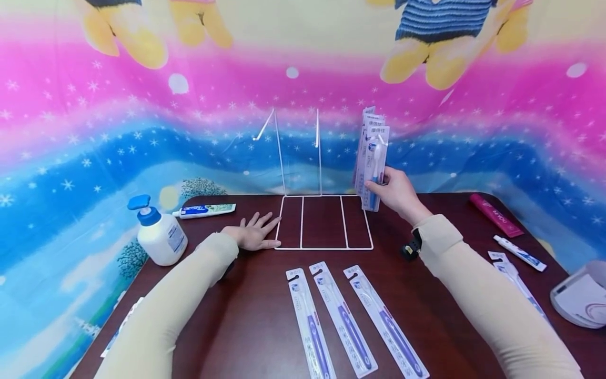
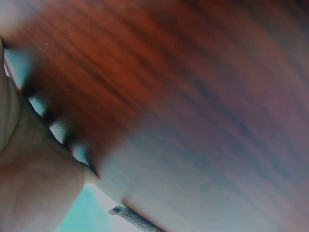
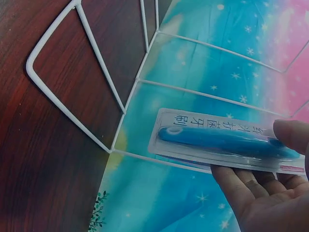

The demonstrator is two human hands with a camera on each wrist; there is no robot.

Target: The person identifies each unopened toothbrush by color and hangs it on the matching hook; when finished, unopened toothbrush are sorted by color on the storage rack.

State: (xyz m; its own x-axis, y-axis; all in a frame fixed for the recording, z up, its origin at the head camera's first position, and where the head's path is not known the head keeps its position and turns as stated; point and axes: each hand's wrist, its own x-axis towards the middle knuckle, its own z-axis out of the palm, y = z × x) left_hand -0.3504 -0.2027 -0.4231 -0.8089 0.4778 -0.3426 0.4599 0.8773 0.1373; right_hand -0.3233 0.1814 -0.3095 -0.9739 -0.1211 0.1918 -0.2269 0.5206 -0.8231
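A white wire display rack [image 1: 324, 248] stands on the table, with upright rods and hooks at its back. My left hand [image 1: 255, 231] lies spread on the tabletop, its fingertips at the left side of the rack's base. With thumb and fingers, my right hand [image 1: 400, 195] pinches a packaged toothbrush [image 1: 375, 173] with a blue handle, upright at the right-hand hook. Several more toothbrush packs [image 1: 359, 158] hang close behind it. In the right wrist view the lower end of the blue toothbrush's pack [image 3: 217, 142] shows between thumb and fingers.
Three purple-handled toothbrush packs [image 1: 347, 318] lie in front of the rack. On the left are a pump bottle [image 1: 163, 239] and a toothpaste tube [image 1: 208, 210]. A pink tube [image 1: 496, 215], a small white tube [image 1: 519, 252], another toothbrush pack [image 1: 511, 276] and a white container [image 1: 582, 297] are at right.
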